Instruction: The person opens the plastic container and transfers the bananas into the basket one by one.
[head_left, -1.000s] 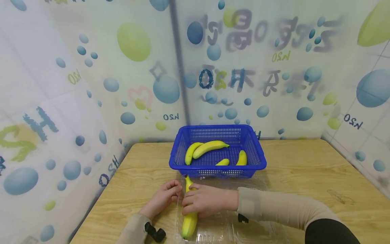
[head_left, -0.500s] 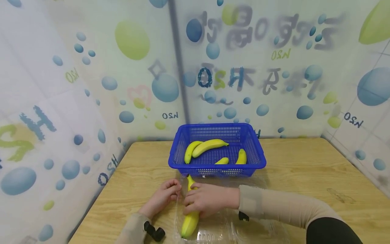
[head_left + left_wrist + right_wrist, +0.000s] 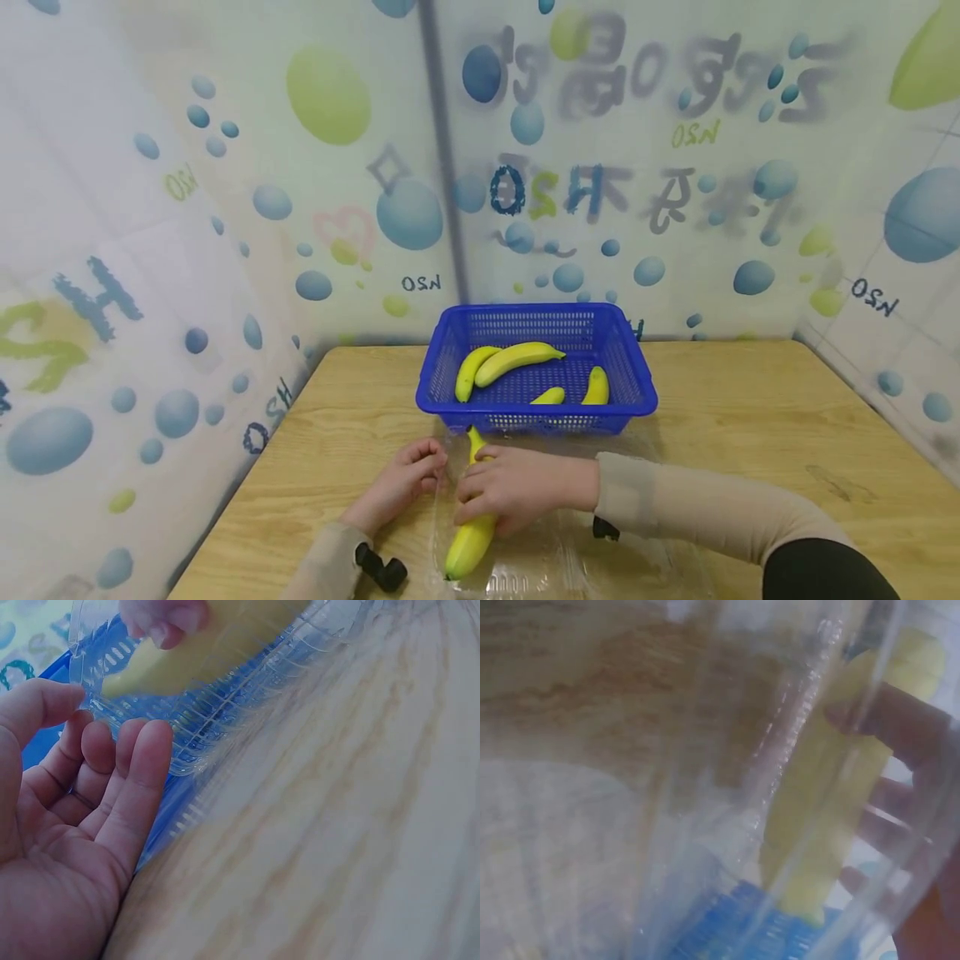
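Observation:
My right hand (image 3: 498, 490) grips a yellow banana (image 3: 470, 550) from above, fingers curled over its middle. The banana slants over the left part of a clear plastic clamshell container (image 3: 525, 567), stem end toward the basket. Through the clear plastic in the right wrist view, the thumb and fingers wrap the banana (image 3: 817, 802). My left hand (image 3: 405, 483) is at the container's left edge. In the left wrist view the thumb and index finger of that hand (image 3: 82, 780) pinch the container's rim (image 3: 184, 761), the other fingers loosely bent.
A blue perforated basket (image 3: 536, 411) stands just behind the container, with several bananas (image 3: 519, 361) inside. All of it is on a wooden table (image 3: 750, 433), with a patterned curtain (image 3: 360, 208) behind and at the sides.
The banana has turned a little: its stem end has shifted right, and its near end slightly left and away from me. My right hand has moved slightly right with it; the left stays put.

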The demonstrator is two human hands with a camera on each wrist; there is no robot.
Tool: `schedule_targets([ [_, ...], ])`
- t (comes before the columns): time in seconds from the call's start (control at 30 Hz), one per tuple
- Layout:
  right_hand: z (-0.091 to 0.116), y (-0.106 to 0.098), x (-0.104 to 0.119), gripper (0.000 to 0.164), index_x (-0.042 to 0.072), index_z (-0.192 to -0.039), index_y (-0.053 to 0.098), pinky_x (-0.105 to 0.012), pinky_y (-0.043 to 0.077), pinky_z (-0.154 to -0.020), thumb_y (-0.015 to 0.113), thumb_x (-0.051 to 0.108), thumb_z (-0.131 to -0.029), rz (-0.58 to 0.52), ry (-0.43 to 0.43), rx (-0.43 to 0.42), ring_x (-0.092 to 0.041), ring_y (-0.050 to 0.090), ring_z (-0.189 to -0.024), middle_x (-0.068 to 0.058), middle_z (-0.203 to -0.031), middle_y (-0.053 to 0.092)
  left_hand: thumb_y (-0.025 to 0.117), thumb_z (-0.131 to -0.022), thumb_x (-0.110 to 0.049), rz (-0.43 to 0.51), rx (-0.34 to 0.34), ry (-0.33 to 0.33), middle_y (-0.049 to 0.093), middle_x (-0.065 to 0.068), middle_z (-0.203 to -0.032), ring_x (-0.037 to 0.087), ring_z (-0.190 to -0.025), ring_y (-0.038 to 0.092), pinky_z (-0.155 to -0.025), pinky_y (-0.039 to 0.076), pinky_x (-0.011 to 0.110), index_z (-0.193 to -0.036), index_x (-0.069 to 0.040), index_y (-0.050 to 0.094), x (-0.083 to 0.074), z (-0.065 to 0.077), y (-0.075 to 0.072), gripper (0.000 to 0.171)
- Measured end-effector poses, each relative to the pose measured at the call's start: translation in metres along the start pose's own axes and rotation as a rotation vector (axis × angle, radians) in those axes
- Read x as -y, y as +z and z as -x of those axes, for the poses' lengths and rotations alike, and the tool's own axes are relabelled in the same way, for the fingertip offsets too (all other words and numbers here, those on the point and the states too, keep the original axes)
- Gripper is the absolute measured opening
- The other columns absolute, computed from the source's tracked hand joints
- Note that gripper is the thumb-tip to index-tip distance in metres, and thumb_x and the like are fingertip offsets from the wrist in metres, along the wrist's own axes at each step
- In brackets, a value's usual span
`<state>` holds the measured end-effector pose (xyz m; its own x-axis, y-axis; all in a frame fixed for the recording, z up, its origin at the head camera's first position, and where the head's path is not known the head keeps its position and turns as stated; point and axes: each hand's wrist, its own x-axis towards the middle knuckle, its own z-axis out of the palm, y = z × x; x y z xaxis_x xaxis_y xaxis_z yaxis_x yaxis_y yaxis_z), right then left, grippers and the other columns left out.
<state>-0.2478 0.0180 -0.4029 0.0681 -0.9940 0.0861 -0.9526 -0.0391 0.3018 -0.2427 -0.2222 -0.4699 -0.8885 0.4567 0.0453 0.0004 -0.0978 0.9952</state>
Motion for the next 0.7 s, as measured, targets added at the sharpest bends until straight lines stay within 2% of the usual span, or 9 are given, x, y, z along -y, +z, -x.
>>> schedule_targets([
  [0.37,0.009,-0.011,-0.005,0.049,0.031,-0.122,0.065,-0.037,0.041,-0.096,0.076,0.037,-0.075,0.037,0.013,-0.048,-0.006,0.054,-0.108,0.011,-0.108,0.061,0.048,-0.099,-0.005,0.014,0.005,0.01,0.055,-0.002,-0.077,0.01,-0.07,0.058,-0.065,0.051,0.024,-0.09,-0.01,0.05,0.002,-0.002,0.0,0.01],
  [0.7,0.016,-0.03,-0.008,0.048,0.027,-0.123,0.064,-0.038,0.042,-0.095,0.077,0.037,-0.077,-0.057,0.033,-0.071,-0.008,0.056,-0.104,0.009,-0.11,0.063,0.048,-0.1,-0.008,0.012,0.001,0.004,0.054,-0.002,-0.079,0.011,-0.069,0.058,-0.065,0.051,0.025,-0.092,-0.01,0.05,0.003,-0.001,0.0,0.009],
])
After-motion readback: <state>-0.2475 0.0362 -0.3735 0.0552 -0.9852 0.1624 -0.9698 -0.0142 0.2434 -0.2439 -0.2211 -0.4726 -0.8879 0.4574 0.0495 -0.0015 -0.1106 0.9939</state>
